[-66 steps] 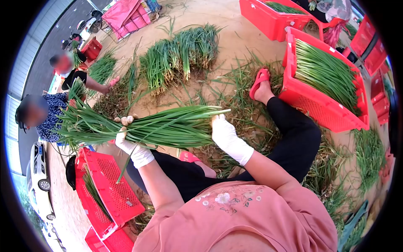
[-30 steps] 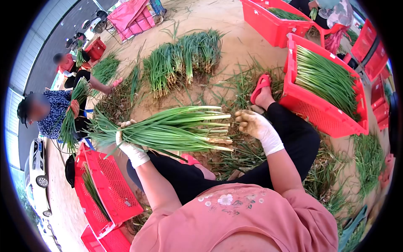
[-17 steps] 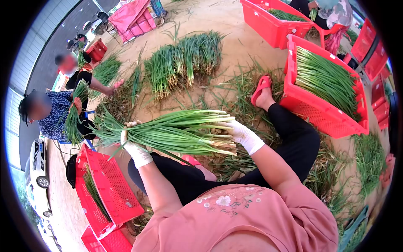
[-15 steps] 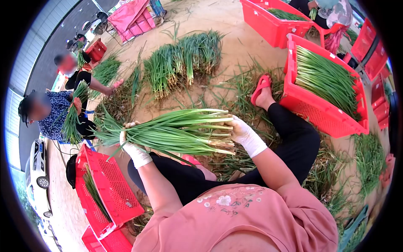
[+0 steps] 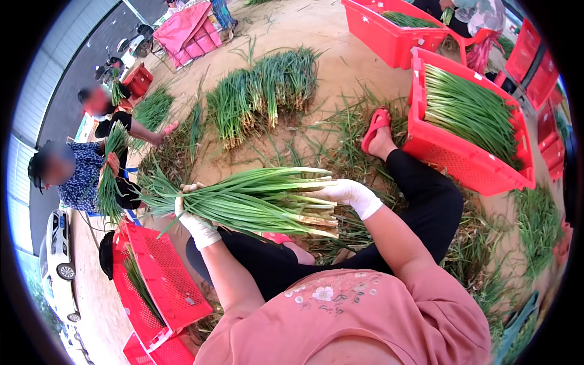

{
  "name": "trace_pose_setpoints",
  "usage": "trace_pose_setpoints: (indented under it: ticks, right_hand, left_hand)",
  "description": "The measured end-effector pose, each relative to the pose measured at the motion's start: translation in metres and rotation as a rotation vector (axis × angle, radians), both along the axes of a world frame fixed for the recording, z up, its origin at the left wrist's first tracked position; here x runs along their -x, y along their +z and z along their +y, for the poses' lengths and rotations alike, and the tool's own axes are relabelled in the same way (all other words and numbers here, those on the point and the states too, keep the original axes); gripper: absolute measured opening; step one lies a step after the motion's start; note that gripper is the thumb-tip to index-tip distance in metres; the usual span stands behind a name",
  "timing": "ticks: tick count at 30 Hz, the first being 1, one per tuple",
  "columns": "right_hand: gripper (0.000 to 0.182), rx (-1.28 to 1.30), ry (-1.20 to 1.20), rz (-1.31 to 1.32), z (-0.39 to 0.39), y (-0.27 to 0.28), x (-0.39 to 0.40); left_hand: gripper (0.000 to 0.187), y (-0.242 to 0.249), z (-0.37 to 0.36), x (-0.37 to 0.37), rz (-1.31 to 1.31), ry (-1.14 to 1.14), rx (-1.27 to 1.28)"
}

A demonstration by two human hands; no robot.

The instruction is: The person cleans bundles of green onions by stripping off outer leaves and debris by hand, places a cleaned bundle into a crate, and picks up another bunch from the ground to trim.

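Note:
A bunch of green stalks (image 5: 249,198) lies sideways across my lap in the head view, its leafy tips at the left and its pale root ends at the right. My left hand (image 5: 196,219), in a whitish glove, is wrapped round the leafy part. My right hand (image 5: 344,193), gloved too, is at the pale ends; its fingertips reach in among the upper stalks and are partly hidden. Beyond the bunch, a pile of similar stalks (image 5: 264,91) rests on the ground.
A red crate (image 5: 468,161) full of stalks stands at the right, another crate (image 5: 389,39) behind it. An open red crate (image 5: 167,274) is at the lower left. Two people sit at the left, one in a patterned top (image 5: 85,176). Loose leaves litter the ground.
The root ends of the bunch have dropped slightly toward me. My right hand has moved left, from the stalk tips in over the upper stalks. My left hand still holds the leafy part.

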State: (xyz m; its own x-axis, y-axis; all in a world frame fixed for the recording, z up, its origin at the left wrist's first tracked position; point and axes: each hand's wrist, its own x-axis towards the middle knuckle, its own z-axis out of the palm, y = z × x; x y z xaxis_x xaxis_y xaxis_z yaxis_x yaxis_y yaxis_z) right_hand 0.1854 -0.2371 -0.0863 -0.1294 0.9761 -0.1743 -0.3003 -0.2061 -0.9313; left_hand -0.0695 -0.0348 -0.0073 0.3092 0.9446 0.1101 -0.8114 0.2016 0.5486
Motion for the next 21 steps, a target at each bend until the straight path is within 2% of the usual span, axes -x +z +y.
trace_pose_setpoints:
  ticks: [2,3,4,6,7,8,10,11,12,13,14,15,16,17,18,20,21]
  right_hand:
    - [0.029,-0.081,-0.044,0.336,0.002,-0.002,0.005]
    - [0.027,-0.041,-0.088,0.291,0.008,-0.003,0.012]
    - [0.028,0.082,-0.144,0.372,0.011,0.004,0.022]
    - [0.028,-0.071,-0.261,0.197,0.006,0.016,0.033]
    - [0.026,-0.002,-0.254,0.270,0.001,0.008,0.035]
    - [0.026,-0.057,-0.165,0.288,-0.004,-0.003,0.033]
    - [0.027,0.203,-0.201,0.330,-0.015,-0.018,0.034]
    - [0.027,-0.001,-0.278,0.234,-0.030,-0.007,0.030]
    - [0.028,-0.241,-0.343,-0.007,-0.039,0.006,0.022]
    - [0.023,0.049,-0.254,0.152,-0.046,-0.019,-0.002]
    - [0.012,0.039,-0.413,0.255,-0.057,-0.014,-0.017]
    - [0.009,-0.089,-0.538,0.439,-0.064,-0.017,-0.036]
    - [0.010,-0.248,-0.651,0.747,-0.067,-0.034,-0.058]
    - [0.009,-0.271,-0.828,0.908,-0.072,-0.044,-0.075]
    - [0.013,-0.248,-0.934,0.725,-0.079,-0.040,-0.083]
    - [0.024,-0.114,-0.989,0.265,-0.073,0.005,-0.068]
    - [0.027,-0.156,-0.850,0.049,-0.067,0.016,-0.061]
  left_hand:
    - [0.018,-0.003,0.002,-0.001,-0.023,-0.030,0.020]
    - [0.018,-0.005,0.002,-0.001,-0.010,-0.033,0.015]
    - [0.018,-0.007,0.002,-0.002,0.002,-0.035,0.010]
    - [0.019,-0.010,0.003,-0.002,0.026,-0.011,0.014]
    - [0.019,-0.010,0.002,-0.002,0.065,-0.028,-0.012]
    - [0.019,-0.010,0.001,-0.002,0.105,-0.045,-0.035]
    - [0.022,-0.013,0.004,-0.001,0.088,-0.018,-0.009]
    - [0.022,-0.011,0.002,-0.002,0.069,-0.023,-0.015]
    - [0.023,-0.008,0.000,-0.003,0.047,-0.029,-0.021]
    - [0.024,-0.004,0.000,-0.001,-0.031,-0.049,-0.015]
    - [0.026,0.002,-0.003,0.000,-0.086,-0.026,0.029]
    - [0.027,0.003,-0.001,0.004,-0.158,-0.045,-0.002]
    - [0.028,0.004,0.002,0.008,-0.228,-0.063,-0.033]
    - [0.030,0.011,-0.003,0.009,-0.292,-0.065,0.004]
    - [0.030,0.014,-0.005,0.011,-0.294,-0.059,0.000]
    - [0.034,0.016,-0.006,0.012,-0.438,-0.179,-0.066]
    - [0.037,0.017,-0.005,0.013,-0.408,-0.170,-0.089]
